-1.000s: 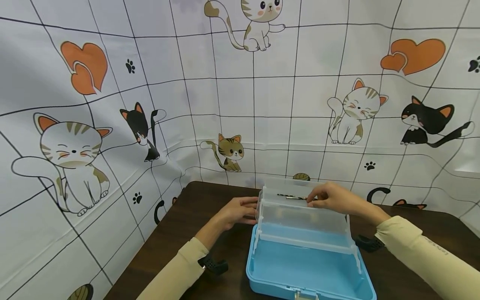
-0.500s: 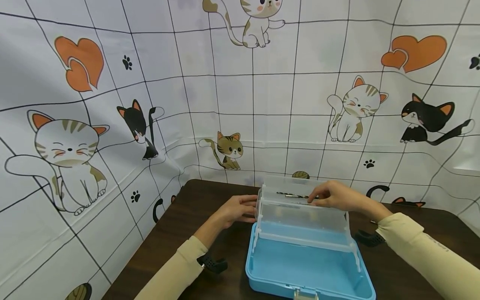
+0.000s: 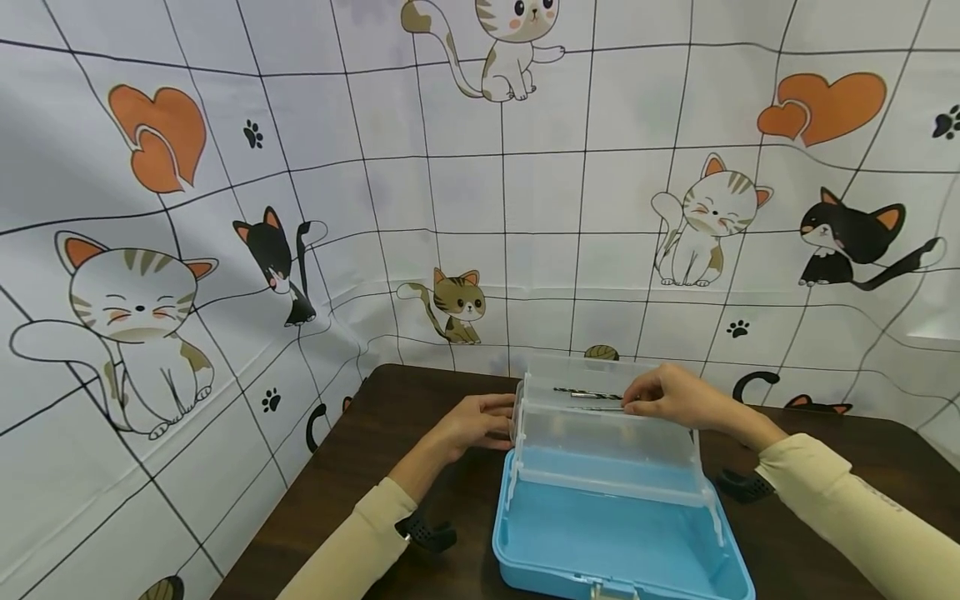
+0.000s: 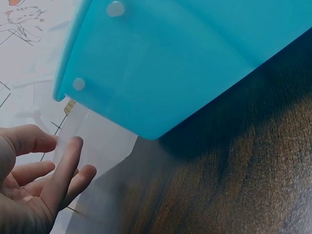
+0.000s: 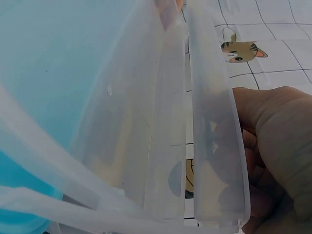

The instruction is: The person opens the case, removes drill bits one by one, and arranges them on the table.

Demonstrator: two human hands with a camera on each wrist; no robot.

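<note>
- Tabletop of dark brown wood grain (image 3: 390, 392) is spreading to the left of the light-blue rectangular plastic box (image 3: 607, 525); on the box's right, more of it is showing around the cream sleeve (image 3: 847, 500).
- Behind the box, the table's far edge is running near the white wall covering with black grid lines and cartoon cats (image 3: 540, 192), leaving little depth there.
- Two frosted translucent plastic trays are standing raised at the back of the box: the lower one (image 3: 607, 433) is bordering its interior, and the upper one (image 3: 540, 387) is sitting farther back.
- Just outside the upper tray's left end, behind the box's left corner, the left hand (image 3: 476, 423) is holding its fingers loosely spread, with a wide gap from the thumb; firm contact cannot be told.
- Above the upper tray, behind the box, the right hand (image 3: 667, 398) is narrowing thumb and fingers, pinching the right end of a thin silver metal rod (image 3: 600, 408).
- The rod is pointing left from the fingertips; a dark twisted metal drill bit with a silver shank (image 3: 592, 394) is lying just behind it.
</note>
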